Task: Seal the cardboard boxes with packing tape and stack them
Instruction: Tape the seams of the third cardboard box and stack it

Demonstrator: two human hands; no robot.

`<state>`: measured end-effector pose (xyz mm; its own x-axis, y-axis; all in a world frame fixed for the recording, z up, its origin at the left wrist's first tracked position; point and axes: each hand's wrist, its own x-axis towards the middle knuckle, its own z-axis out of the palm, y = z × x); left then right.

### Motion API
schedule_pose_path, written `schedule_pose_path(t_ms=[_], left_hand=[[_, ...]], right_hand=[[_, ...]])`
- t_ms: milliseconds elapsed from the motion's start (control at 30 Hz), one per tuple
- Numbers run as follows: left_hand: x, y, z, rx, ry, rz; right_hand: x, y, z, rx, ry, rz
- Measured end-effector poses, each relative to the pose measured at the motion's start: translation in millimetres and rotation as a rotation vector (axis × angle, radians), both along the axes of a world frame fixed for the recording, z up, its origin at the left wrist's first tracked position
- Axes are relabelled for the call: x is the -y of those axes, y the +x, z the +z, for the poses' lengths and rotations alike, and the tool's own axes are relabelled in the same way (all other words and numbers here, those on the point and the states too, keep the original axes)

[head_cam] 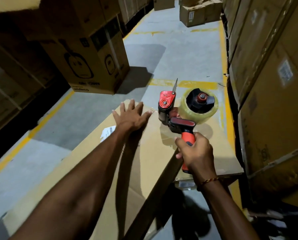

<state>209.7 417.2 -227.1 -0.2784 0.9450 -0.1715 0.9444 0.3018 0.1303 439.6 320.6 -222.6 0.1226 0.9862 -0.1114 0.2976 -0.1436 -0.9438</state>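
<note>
- The right grip (195, 151) is clenched round the orange handle of the tape dispenser (177, 116); a thin bracelet (209, 180) circles that wrist
- The left grip (130, 115) is released, its fingers straight and spread, the palm pressing flat on the top of the cardboard box (96, 167) near its far edge
- The tape dispenser is red and black; its front end sits low at the box top, just right of the left fingers, though whether it touches the cardboard cannot be told; a serrated blade sticks up from its far end
- A roll of clear tape (199, 108) sits on the dispenser's hub, to the right of the red head
- The cardboard box lies long and flat on the floor (176, 56), running from the near left towards the far right; a white label (108, 132) shows on its top beside the left forearm; a shiny patch of tape lies on the top under the dispenser
- A printed carton (91, 66) stands on the floor well beyond the box, to the left; tall stacked cartons (265, 84) line the right side, close against the box's right end
- Yellow painted lines (196, 83) cross the grey floor; more boxes (196, 13) sit far down the aisle
</note>
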Motion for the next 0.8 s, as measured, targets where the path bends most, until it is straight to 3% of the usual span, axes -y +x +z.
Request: schedule_pose_path(t_ms=[200,567,800], left_hand=[[-1.5,-27.7,3.7,-0.075,-0.018,0.04],[32.3,-42.1,-1.5,-0.04,-0.01,0.072],[133.7,-90.8,-15.3,0.027,0.062,0.05]], right_hand=[[2.4,-17.2,-1.4,-0.023,-0.059,0.075],[18.2,-35.4,1.5,0.1,-0.061,0.254],[52.7,-42.9,5.6,-0.134,-0.152,0.31]])
